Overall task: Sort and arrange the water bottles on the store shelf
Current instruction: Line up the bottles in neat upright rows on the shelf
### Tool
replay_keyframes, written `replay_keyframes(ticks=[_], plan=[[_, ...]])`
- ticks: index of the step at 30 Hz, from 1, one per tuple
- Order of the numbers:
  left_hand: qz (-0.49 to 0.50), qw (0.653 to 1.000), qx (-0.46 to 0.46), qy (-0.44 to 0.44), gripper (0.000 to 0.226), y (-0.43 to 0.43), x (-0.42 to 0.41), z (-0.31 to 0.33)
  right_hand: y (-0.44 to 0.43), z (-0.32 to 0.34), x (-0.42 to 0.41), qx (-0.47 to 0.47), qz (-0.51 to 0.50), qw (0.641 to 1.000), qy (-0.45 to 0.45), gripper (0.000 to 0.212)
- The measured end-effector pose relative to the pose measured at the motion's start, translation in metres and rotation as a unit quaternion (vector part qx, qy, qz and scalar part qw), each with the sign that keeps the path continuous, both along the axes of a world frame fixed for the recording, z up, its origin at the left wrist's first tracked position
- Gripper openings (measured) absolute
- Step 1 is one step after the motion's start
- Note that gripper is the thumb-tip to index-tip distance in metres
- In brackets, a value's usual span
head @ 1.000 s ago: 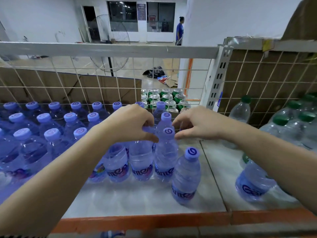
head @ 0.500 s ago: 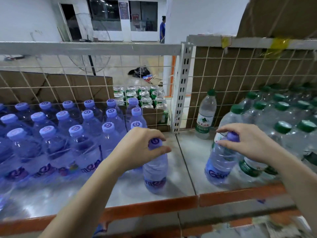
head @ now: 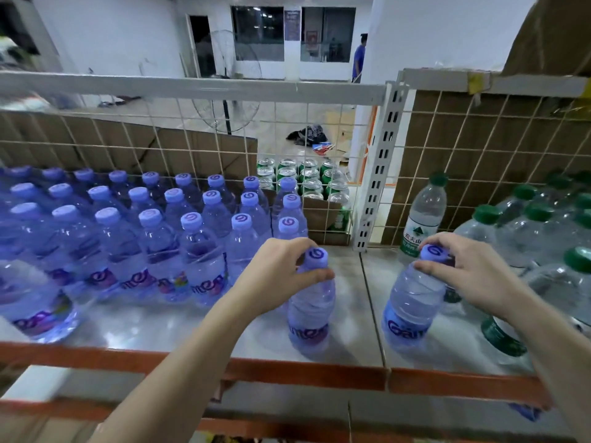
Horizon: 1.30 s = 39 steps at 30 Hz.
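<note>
Currently left hand [head: 275, 276] pinches the neck of a purple-cap bottle [head: 310, 311] at centre frame; right hand [head: 473, 276] grips another purple-cap bottle's [head: 412, 305] neck, lower right.

Leftmost bottles [head: 33, 292] blurred, edge-cropped.

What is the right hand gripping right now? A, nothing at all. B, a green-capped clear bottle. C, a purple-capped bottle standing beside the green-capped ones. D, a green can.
C: the right hand pinches the neck of a purple-capped bottle standing right of the shelf seam, close beside the green-capped bottles.
</note>
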<state>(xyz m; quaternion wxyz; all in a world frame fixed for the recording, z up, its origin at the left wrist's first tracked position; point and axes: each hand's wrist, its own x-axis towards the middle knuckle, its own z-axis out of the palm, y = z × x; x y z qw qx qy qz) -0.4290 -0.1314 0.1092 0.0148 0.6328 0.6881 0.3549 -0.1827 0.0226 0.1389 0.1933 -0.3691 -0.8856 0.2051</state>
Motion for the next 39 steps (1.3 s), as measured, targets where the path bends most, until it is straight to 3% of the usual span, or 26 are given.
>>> replay_keyframes(ticks=[7, 12, 20, 27, 36, 39], plan=[[-0.02, 1.0, -0.024, 0.001, 0.049, 0.046, -0.018, 0.034, 0.002, 0.0, -0.033, -0.006, 0.045, 0.999, -0.008, 0.022], [-0.027, 0.994, -0.075, 0.081, 0.057, 0.089, -0.036, 0.055, 0.009, 0.004, -0.049, 0.006, 0.056, 0.998, -0.007, 0.024], [-0.038, 0.971, -0.107, 0.208, 0.052, 0.156, -0.068, 0.067, 0.022, -0.002, -0.065, -0.006, 0.062, 0.998, -0.008, 0.026], [-0.043, 0.935, -0.174, 0.306, 0.051, 0.182, -0.078, 0.067, 0.027, 0.002, -0.062, -0.027, 0.055, 0.998, -0.015, 0.026], [-0.025, 0.947, -0.204, 0.245, 0.051, 0.191, -0.106, 0.053, 0.027, -0.001, -0.063, -0.033, 0.059, 0.998, -0.012, 0.024], [-0.008, 0.939, -0.216, 0.266, 0.051, 0.194, -0.104, 0.053, 0.029, -0.007, -0.062, -0.044, 0.06, 0.997, -0.011, 0.023]])
